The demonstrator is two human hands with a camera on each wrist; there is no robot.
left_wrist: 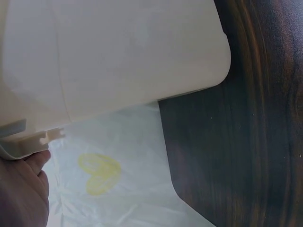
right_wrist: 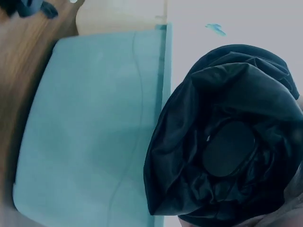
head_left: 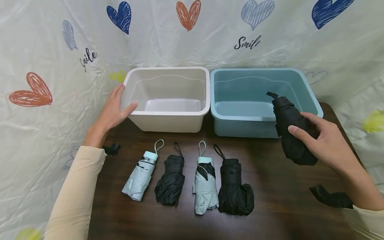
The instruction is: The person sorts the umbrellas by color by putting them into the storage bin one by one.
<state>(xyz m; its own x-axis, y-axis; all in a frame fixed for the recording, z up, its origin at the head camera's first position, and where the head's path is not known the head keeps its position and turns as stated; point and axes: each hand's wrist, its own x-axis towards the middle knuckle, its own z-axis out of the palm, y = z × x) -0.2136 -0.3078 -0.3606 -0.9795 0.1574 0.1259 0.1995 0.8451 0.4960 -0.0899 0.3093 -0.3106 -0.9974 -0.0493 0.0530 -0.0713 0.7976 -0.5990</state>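
Note:
My right hand (head_left: 327, 143) grips a folded black umbrella (head_left: 292, 130), holding it tilted over the front right of the blue bin (head_left: 244, 128). Its broad, gathered end (right_wrist: 222, 142) fills much of the right wrist view. At the white bin (head_left: 166, 122), my left hand (head_left: 111, 106) holds the left rim near the front corner, thumb over the rim and fingers along the outside. Four folded umbrellas lie in a row in front: a light blue one (head_left: 140, 176), a black one (head_left: 170, 180), another light blue one (head_left: 206, 186) and another black one (head_left: 236, 188).
Both bins stand side by side on a dark wooden table (head_left: 279, 213). Behind and left hangs a pale cloth (head_left: 210, 46) printed with hearts and lettering. Black straps (head_left: 331, 197) sit at the wrists.

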